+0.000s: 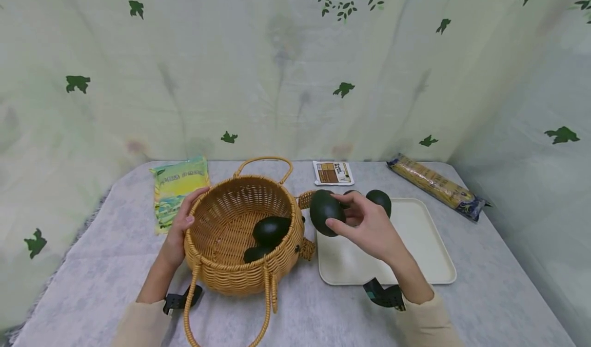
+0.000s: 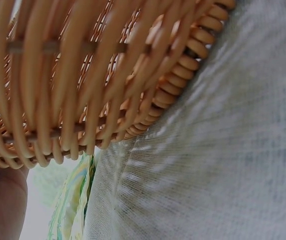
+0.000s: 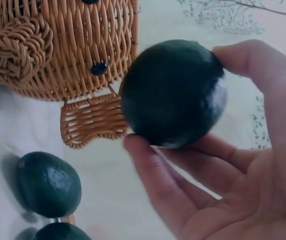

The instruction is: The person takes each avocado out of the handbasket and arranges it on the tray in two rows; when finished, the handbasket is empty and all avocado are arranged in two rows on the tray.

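Note:
My right hand pinches a dark green avocado between thumb and fingers, above the tray's left part and just right of the basket. In the right wrist view the held avocado appears large, close to the wicker wall. The round wicker basket tilts slightly, and two avocados lie inside it. At its left side my left hand grips the rim; most of that hand is hidden in the left wrist view. Another avocado sits on the cream tray, with one more partly behind my right hand.
A yellow-green packet lies behind the left hand. At the table's back are a small white-and-brown packet and, farther right, a long bag of pasta. One basket handle stands up; the other hangs toward the front.

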{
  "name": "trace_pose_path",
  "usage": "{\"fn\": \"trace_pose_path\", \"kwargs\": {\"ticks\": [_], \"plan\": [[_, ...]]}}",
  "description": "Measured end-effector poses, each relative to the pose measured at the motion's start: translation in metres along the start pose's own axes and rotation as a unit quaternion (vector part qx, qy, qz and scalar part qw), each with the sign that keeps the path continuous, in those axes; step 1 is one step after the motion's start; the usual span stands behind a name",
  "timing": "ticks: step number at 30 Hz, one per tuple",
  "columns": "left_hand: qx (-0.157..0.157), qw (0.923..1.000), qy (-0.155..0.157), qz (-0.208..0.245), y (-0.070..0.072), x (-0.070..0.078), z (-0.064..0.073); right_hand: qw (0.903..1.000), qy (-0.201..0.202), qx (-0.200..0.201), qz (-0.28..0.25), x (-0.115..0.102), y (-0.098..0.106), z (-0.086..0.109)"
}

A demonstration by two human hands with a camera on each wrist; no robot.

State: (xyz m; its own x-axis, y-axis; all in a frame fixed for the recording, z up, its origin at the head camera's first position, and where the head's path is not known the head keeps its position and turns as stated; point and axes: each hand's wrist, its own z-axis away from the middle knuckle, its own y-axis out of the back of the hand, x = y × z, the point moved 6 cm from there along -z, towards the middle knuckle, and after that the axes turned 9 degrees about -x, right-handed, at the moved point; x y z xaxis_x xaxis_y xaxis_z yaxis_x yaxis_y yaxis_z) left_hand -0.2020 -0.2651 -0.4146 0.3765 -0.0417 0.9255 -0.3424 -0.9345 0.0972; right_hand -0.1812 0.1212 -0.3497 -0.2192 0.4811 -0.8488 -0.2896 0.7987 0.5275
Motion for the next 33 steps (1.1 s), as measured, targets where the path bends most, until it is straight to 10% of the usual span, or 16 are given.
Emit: {"fn": "trace_pose_path", "kwargs": {"ticks": [20, 26, 33], "plan": [[-0.006, 1.0000, 0.005, -0.001, -0.002, -0.002, -0.002, 0.9943, 0.004, -0.066, 0.084, 0.028, -0.001, -0.004], [-0.002, 1.0000, 0.008, 0.000, 0.000, -0.002, 0.001, 0.9813, 0.050, -0.111, 0.149, 0.027, -0.014, -0.005], [-0.002, 1.0000, 0.009, -0.001, -0.001, -0.001, 0.001, 0.9666, 0.007, -0.196, 0.165, 0.033, -0.021, -0.003]]}}
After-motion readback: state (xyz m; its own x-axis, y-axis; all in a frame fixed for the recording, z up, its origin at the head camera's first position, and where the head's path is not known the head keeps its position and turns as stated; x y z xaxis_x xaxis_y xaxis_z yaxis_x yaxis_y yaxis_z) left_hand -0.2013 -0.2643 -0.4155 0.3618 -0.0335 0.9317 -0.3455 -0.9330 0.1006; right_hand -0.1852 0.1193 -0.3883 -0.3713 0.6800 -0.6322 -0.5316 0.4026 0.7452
